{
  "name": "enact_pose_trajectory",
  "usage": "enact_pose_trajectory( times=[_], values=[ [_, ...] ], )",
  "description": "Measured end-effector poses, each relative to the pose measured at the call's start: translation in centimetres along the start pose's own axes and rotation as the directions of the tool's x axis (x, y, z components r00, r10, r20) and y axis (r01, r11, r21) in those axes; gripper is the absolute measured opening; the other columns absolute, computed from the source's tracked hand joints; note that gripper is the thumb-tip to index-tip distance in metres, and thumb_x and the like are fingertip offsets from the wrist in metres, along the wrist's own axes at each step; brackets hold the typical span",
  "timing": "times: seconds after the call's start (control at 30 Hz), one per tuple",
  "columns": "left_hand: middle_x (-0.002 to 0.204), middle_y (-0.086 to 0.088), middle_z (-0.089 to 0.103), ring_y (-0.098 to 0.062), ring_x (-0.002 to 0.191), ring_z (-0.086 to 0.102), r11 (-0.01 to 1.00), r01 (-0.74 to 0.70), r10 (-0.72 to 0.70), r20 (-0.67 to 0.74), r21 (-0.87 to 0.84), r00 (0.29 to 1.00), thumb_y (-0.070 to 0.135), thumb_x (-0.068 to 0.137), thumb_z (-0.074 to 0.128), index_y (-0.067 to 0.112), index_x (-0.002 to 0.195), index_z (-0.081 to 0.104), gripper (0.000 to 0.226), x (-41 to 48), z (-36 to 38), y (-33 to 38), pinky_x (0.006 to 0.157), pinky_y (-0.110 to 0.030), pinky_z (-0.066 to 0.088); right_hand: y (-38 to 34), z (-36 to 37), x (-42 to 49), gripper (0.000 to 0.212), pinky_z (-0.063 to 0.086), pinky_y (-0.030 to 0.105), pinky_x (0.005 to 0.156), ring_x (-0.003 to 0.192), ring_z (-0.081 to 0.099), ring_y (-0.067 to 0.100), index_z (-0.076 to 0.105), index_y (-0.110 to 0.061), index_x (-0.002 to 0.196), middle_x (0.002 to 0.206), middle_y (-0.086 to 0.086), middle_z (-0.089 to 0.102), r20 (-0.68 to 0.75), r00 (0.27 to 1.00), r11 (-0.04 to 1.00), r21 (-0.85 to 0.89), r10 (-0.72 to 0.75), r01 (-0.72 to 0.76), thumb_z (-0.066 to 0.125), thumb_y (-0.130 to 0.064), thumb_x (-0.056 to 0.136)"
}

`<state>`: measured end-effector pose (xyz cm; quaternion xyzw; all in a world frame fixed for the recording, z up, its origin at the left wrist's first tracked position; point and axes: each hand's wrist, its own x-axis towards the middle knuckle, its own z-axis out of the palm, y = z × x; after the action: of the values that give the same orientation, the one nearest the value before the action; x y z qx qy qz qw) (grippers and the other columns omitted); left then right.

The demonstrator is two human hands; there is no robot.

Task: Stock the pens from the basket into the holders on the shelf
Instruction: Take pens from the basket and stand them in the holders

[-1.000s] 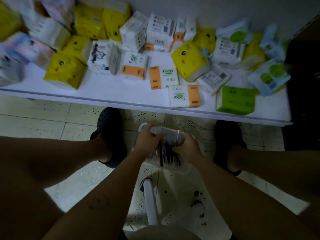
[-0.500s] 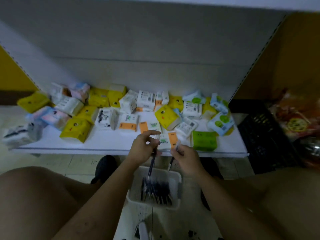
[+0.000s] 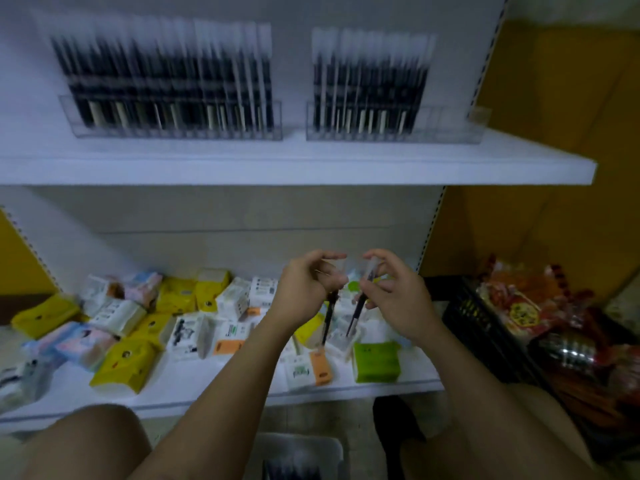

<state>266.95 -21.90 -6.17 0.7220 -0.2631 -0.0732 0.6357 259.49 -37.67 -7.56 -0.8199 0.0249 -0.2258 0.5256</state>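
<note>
head view. the stocked pens [image 3: 166, 74] standing in the holders are smeared by motion blur, so i cannot count them. the basket [image 3: 301, 448] is cut off by the bottom edge, its contents only a dark smudge.

my left hand [image 3: 304, 289] has its fingers curled round the top of the left pen [image 3: 329, 317], dark end hanging down. my right hand [image 3: 394, 292] pinches the right pen [image 3: 355, 313] the same way, clear cap up by my fingertips. both pens hang in front of the tissue packs [image 3: 117, 362] toward the right end of the lower shelf [image 3: 214, 396], well below the holders.

half a second ago my hands were just above the basket, which showed whole, and the upper shelf [image 3: 311, 168] was out of sight; now they are raised and apart from it.

count: two pens in hand, one each. two holders on the upper shelf, the left holder [image 3: 173, 128] and the right holder [image 3: 450, 131] by its right edge. one basket. one crate [image 3: 474, 317].
</note>
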Motion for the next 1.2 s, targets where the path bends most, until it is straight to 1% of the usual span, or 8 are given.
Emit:
enact_pose_trajectory(
  times=[0.1, 0.23, 0.33, 0.57, 0.7, 0.87, 1.0, 1.2],
  values=[
    [0.077, -0.001, 0.062, -0.005, 0.069, 0.059, 0.987, -0.16, 0.158, -0.07, -0.026, 0.985, 0.003, 0.079, 0.075, 0.029, 0.097, 0.066, 0.033, 0.8, 0.4, 3.6, 0.068, -0.03, 0.055, -2.8, -2.1, 0.9, 0.047, 0.059, 0.047, 0.063, 0.065, 0.07, 0.018, 0.052, -0.057, 0.111, 0.081, -0.021, 0.063, -0.042, 0.996, 0.997, -0.028, -0.074, 0.072, 0.064, -0.016, 0.092],
    [0.08, -0.003, 0.063, -0.012, 0.076, 0.06, 0.961, -0.275, 0.27, -0.102, -0.033, 0.957, 0.008, 0.085, 0.071, 0.03, 0.1, 0.068, 0.026, 1.8, 1.2, 7.6, 0.067, -0.036, 0.055, -6.5, -4.4, 1.9, 0.055, 0.056, 0.052, 0.069, 0.071, 0.067, 0.033, 0.043, -0.064, 0.124, 0.072, 0.012, 0.067, -0.037, 0.986, 0.986, -0.055, -0.16, 0.158, 0.058, -0.019, 0.096],
    [0.085, -0.01, 0.065, -0.016, 0.077, 0.061, 0.943, -0.333, 0.33, -0.077, -0.024, 0.941, 0.008, 0.088, 0.067, 0.023, 0.107, 0.068, 0.024, 2.7, 1.8, 10.6, 0.069, -0.036, 0.054, -9.2, -5.8, 3.1, 0.058, 0.058, 0.047, 0.072, 0.077, 0.071, 0.019, 0.047, -0.052, 0.128, 0.088, -0.006, 0.063, -0.074, 0.975, 0.977, 0.022, -0.211, 0.214, 0.06, -0.007, 0.093],
    [0.086, 0.003, 0.072, -0.011, 0.078, 0.07, 0.917, -0.394, 0.392, 0.045, 0.063, 0.919, 0.012, 0.081, 0.074, 0.027, 0.1, 0.068, 0.025, 6.4, 2.2, 17.7, 0.07, -0.027, 0.059, -13.6, -10.5, 6.8, 0.04, 0.061, 0.039, 0.07, 0.077, 0.071, 0.011, 0.058, -0.04, 0.109, 0.09, -0.01, 0.066, -0.177, 0.944, 0.958, 0.019, -0.28, 0.287, 0.072, -0.01, 0.085],
    [0.088, 0.0, 0.07, -0.014, 0.079, 0.07, 0.885, -0.448, 0.45, 0.012, 0.126, 0.893, 0.014, 0.079, 0.076, 0.028, 0.1, 0.068, 0.026, 9.1, 3.0, 21.3, 0.073, -0.036, 0.06, -15.3, -13.3, 9.5, 0.033, 0.061, 0.039, 0.068, 0.084, 0.07, 0.017, 0.059, -0.038, 0.11, 0.094, -0.001, 0.065, -0.228, 0.924, 0.949, 0.011, -0.306, 0.316, 0.067, -0.015, 0.089],
    [0.09, 0.006, 0.068, -0.006, 0.078, 0.068, 0.838, -0.479, 0.494, 0.01, 0.262, 0.869, 0.02, 0.082, 0.074, 0.031, 0.104, 0.065, 0.027, 12.7, 4.0, 24.4, 0.075, -0.03, 0.06, -16.9, -16.3, 13.0, 0.032, 0.061, 0.035, 0.064, 0.08, 0.071, 0.015, 0.056, -0.027, 0.116, 0.093, 0.005, 0.065, -0.289, 0.909, 0.948, 0.015, -0.302, 0.319, 0.065, -0.011, 0.09],
    [0.092, 0.008, 0.067, -0.006, 0.08, 0.067, 0.805, -0.482, 0.515, -0.004, 0.347, 0.857, 0.023, 0.083, 0.074, 0.033, 0.102, 0.064, 0.024, 15.8, 4.9, 25.8, 0.073, -0.027, 0.058, -17.1, -17.9, 15.9, 0.028, 0.06, 0.031, 0.063, 0.078, 0.071, 0.012, 0.057, -0.028, 0.112, 0.092, 0.0, 0.065, -0.324, 0.893, 0.943, 0.003, -0.313, 0.332, 0.065, -0.012, 0.09],
    [0.086, 0.011, 0.066, 0.0, 0.08, 0.063, 0.671, -0.585, 0.654, 0.008, 0.455, 0.756, 0.024, 0.082, 0.076, 0.023, 0.107, 0.067, 0.027, 19.9, 6.1, 27.4, 0.072, -0.014, 0.053, -16.8, -19.4, 20.1, 0.032, 0.06, 0.035, 0.065, 0.079, 0.071, 0.012, 0.055, -0.043, 0.098, 0.093, -0.002, 0.065, -0.372, 0.855, 0.926, -0.035, -0.361, 0.375, 0.066, -0.014, 0.09]
  ],
)
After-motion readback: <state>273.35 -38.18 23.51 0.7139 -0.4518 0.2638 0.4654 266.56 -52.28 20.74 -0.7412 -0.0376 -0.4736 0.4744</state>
